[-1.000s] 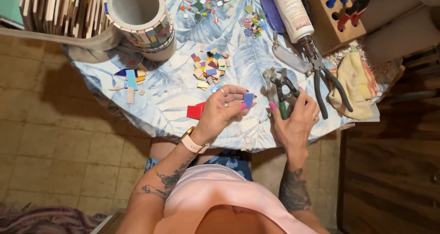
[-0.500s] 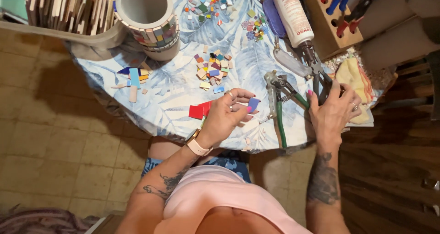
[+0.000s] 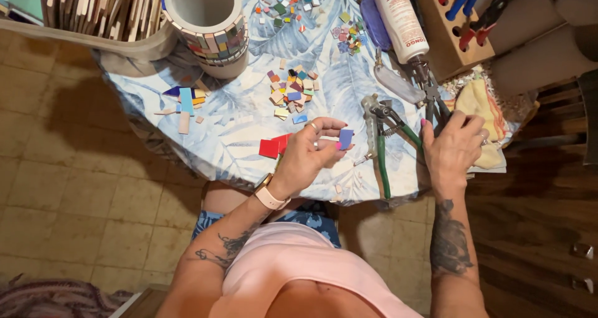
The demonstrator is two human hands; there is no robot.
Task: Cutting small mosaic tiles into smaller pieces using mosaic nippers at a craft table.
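My left hand [image 3: 308, 156] pinches a small blue-purple tile piece [image 3: 345, 137] between thumb and fingertips, just above the table's near edge. My right hand [image 3: 453, 150] lies further right, with its fingers curled over the handles of black-handled pliers [image 3: 430, 94]. Green-handled nippers [image 3: 381, 162] lie flat on the leaf-patterned tablecloth [image 3: 230, 125] between my two hands. Two red tiles [image 3: 273, 147] rest on the cloth just left of my left hand.
A heap of small coloured tile bits [image 3: 291, 97] lies mid-table, with more scattered at the back. A mosaic-covered pot [image 3: 208, 19], a white glue bottle [image 3: 398, 19], a wooden tool block [image 3: 445, 31] and a yellow cloth [image 3: 479, 106] stand around it.
My right hand laid the green-handled nippers down on the cloth and moved right onto the black-handled pliers. My left hand kept hold of the blue-purple tile piece.
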